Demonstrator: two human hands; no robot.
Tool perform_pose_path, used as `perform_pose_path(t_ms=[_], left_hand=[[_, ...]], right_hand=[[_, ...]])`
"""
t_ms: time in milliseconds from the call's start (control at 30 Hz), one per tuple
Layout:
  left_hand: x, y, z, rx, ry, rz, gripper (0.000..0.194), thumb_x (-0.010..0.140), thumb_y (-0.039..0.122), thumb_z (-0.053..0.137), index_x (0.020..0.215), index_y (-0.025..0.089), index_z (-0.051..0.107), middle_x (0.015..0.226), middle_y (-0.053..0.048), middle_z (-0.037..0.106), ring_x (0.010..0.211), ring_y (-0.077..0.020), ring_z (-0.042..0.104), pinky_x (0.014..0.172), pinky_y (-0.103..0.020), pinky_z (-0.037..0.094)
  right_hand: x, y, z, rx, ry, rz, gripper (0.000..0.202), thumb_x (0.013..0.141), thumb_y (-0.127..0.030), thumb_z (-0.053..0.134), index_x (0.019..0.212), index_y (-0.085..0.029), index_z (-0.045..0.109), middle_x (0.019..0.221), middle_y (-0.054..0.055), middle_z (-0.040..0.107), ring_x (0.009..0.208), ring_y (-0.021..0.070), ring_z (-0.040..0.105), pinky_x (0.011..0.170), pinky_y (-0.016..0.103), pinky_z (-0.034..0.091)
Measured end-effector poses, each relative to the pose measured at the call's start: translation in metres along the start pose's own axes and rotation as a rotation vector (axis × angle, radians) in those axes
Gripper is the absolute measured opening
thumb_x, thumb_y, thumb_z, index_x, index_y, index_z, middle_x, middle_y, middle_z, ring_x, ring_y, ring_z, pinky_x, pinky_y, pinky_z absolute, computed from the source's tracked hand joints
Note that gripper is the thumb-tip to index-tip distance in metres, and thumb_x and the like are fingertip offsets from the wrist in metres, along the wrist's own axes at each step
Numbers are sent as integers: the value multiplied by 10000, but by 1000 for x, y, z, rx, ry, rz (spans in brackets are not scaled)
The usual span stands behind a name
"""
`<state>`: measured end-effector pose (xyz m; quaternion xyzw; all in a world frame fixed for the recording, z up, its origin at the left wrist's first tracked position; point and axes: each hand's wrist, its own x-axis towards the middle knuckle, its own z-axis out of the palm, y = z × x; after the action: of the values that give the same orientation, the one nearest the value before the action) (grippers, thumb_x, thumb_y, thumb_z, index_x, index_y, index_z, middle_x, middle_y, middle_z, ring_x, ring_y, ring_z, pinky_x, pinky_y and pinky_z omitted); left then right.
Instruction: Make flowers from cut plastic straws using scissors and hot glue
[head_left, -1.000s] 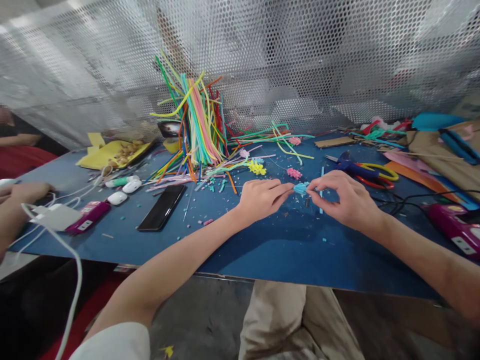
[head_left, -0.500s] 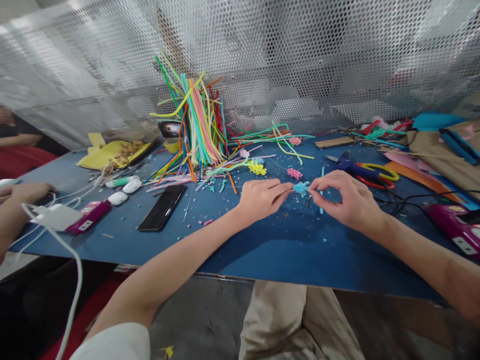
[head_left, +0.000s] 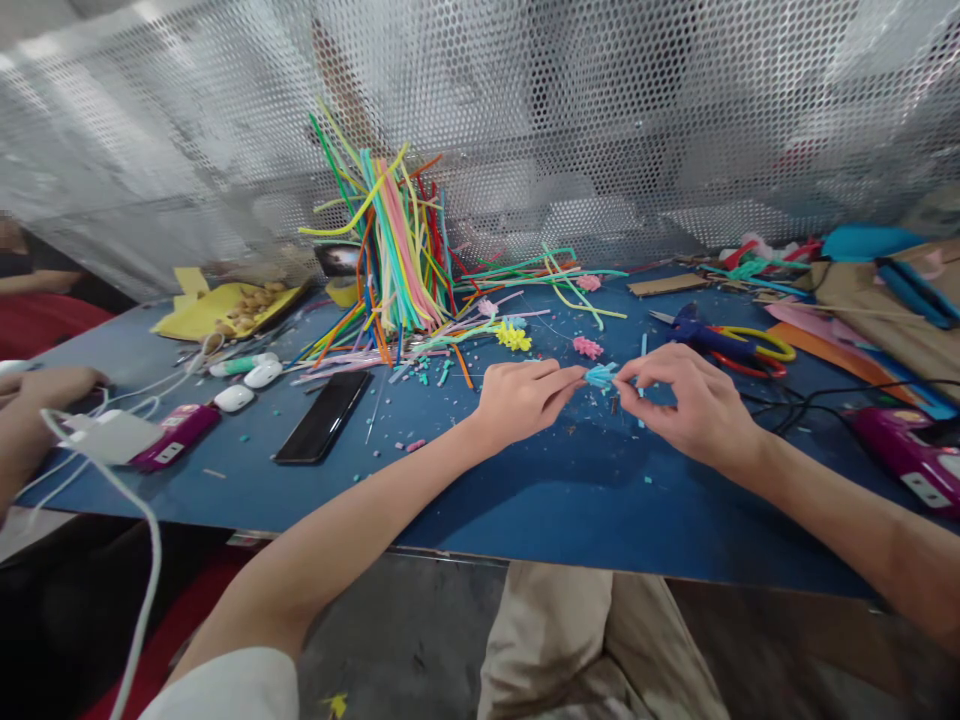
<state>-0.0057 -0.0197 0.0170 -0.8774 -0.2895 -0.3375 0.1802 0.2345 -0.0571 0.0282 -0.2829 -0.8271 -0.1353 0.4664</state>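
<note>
Between my hands, just above the blue table (head_left: 517, 510), is a small light-blue pipe-cleaner flower (head_left: 600, 375) with several short prongs. My left hand (head_left: 529, 398) pinches its left end between thumb and fingers. On the other side, the thumb and index finger of my right hand (head_left: 667, 395) are closed at the prong tips. A straight blue pipe cleaner (head_left: 643, 346) lies partly behind my right hand. Beyond my hands are a pink pipe-cleaner piece (head_left: 588, 347) and a yellow one (head_left: 514, 337). My fingertips hide the flower's ends.
A bundle of coloured pipe cleaners (head_left: 397, 240) stands at the back. Pliers (head_left: 686, 325) and scissors (head_left: 754, 345) lie to the right, near a purple power strip (head_left: 911, 450). Left are a black phone (head_left: 324, 417), white cables and another person's hand (head_left: 56, 385).
Almost nothing differs. Both hands keep their pinch on the blue flower, and my right fingertips have shifted very slightly left.
</note>
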Motion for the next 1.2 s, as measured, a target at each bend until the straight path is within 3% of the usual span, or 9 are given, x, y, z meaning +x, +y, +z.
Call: perform_pose_path(t_ms=[233, 433, 733, 900, 1200], left_hand=[[0, 1, 0, 4, -4, -9, 251, 988, 388, 545, 1104, 281, 741, 796, 13, 731, 694, -88, 677, 594, -234, 408], [0, -2, -1, 2, 13, -22, 241, 987, 380, 548, 1101, 285, 739, 822, 17, 740, 716, -94, 681, 625, -230, 422], [2, -8, 3, 38, 9, -22, 239, 985, 396, 554, 1073, 281, 744, 834, 27, 744, 700, -99, 678, 625, -235, 426], [2, -12, 6, 52, 15, 67, 298, 1001, 359, 544, 1271, 314, 662, 888, 26, 744, 748, -76, 670, 662, -214, 444], [0, -15, 7, 79, -11, 108, 292, 1004, 348, 536, 1261, 292, 662, 942, 14, 751, 764, -97, 647, 661, -239, 436]], right_hand=[[1, -1, -1, -16, -3, -22, 267, 817, -101, 695, 962, -243, 523, 897, 23, 725, 803, 179, 669, 759, 344, 563], [4, 4, -8, -105, -55, 34, 324, 800, -241, 735, 1076, -194, 574, 1007, 82, 716, 903, 236, 663, 827, 409, 534], [2, 13, -8, -170, -169, 46, 24, 893, -226, 658, 907, -215, 641, 800, 3, 708, 730, 160, 616, 738, 330, 485], [1, 13, -6, -200, -157, 73, 71, 905, -278, 655, 868, -221, 677, 732, -2, 691, 699, 158, 613, 713, 327, 466], [1, 13, -6, -167, -189, 120, 76, 904, -289, 650, 890, -218, 673, 776, 2, 709, 715, 158, 628, 729, 334, 456]])
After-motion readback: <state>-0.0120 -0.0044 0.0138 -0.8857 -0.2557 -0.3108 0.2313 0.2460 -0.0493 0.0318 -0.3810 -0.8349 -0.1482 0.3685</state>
